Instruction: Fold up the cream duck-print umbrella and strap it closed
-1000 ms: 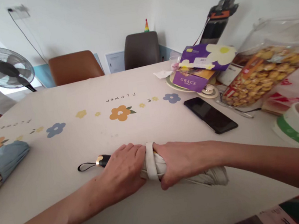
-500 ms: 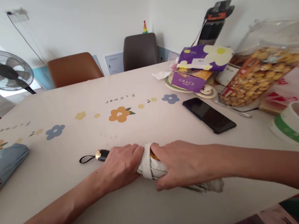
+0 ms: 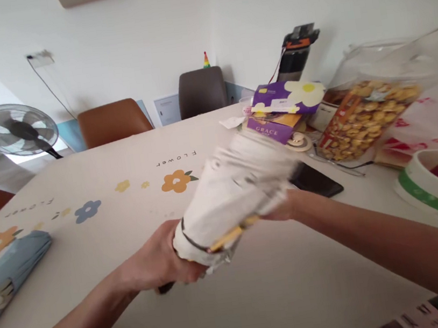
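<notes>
Currently, our left hand (image 3: 161,256) is curled round the handle end of a cream-white fabric folding umbrella (image 3: 223,196), mostly left of the flat black phone (image 3: 318,180); our right hand (image 3: 281,207) is half-hidden, its grip unclear. The canopy seems gathered but loose, not yet bound.

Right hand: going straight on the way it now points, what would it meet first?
Probably the pale umbrella, which lies across the line of the right hand in the picture. The fingers are hidden there, so depth, and whether they touch it, is unclear.
</notes>
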A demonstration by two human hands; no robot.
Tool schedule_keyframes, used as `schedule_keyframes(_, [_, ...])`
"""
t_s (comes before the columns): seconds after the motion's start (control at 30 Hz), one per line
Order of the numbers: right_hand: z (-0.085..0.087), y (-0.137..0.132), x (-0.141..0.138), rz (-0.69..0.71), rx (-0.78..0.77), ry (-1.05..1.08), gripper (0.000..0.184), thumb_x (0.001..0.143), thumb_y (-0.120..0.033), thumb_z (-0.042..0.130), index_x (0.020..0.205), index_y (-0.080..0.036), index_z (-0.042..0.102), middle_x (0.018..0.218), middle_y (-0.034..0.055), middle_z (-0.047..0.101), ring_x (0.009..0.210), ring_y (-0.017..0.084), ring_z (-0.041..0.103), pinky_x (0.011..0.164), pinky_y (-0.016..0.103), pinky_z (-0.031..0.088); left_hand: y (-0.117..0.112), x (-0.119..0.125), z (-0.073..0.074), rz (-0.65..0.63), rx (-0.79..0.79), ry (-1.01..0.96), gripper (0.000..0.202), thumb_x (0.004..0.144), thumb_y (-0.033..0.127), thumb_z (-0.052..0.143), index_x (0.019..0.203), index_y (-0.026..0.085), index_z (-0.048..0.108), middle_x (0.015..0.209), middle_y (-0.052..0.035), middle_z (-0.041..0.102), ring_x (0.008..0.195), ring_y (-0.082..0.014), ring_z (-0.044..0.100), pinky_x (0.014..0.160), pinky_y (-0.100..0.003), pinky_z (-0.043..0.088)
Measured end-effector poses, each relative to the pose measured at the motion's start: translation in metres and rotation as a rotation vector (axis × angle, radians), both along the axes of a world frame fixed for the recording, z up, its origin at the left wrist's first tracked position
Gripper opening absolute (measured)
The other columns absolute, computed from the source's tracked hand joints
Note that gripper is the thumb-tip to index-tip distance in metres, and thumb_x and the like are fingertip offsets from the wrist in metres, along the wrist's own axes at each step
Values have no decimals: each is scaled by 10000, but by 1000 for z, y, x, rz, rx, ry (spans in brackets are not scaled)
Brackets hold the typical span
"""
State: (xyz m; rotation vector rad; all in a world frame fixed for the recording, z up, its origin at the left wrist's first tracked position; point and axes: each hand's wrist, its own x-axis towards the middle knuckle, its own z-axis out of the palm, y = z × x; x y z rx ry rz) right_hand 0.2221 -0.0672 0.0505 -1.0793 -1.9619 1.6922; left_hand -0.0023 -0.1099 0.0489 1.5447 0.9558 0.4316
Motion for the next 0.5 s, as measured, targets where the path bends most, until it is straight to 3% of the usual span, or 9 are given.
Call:
schedule_keyframes(0.07, [-10,2,-8,107,-145,206,271,718,-188,557,974,-143,631,926,67,662,871,178,633,795,341,496,4,-1,-2,81,-130,-141,279,556,139,657,828,137,591,708,-14,595,572,-109,512,509,-224,418])
schedule_keyframes(0.17, [-23,4,-15,124,-300,414,221,722,-170,532,919,-126,623,865,64,636,746,169,631,696,358,528,12,0,-11,143,-339,-314,292,565,154,613,853,129,576,614,-3,566,446,-83,476,421,-210,388])
schedule_keyframes(0.23, [-29,3,-19,69,-286,385,180,710,-148,544,875,-126,612,790,36,608,637,135,600,615,319,531,18,0,-18,160,-410,-378,262,572,169,598,827,124,560,595,-3,556,414,-77,467,396,-202,375])
schedule_keyframes(0.4, [-41,1,-22,-128,-78,184,101,782,-195,511,727,-132,568,639,6,585,483,81,548,518,221,475,25,-2,-30,192,-473,-438,200,603,196,583,779,126,521,529,21,506,398,-68,444,397,-196,376])
schedule_keyframes(0.5, [-44,3,-20,-214,-96,197,91,778,-174,498,722,-136,558,589,-8,580,445,83,545,502,228,480,25,-2,-31,208,-488,-443,201,598,196,575,776,130,506,520,26,495,393,-66,436,398,-197,377])
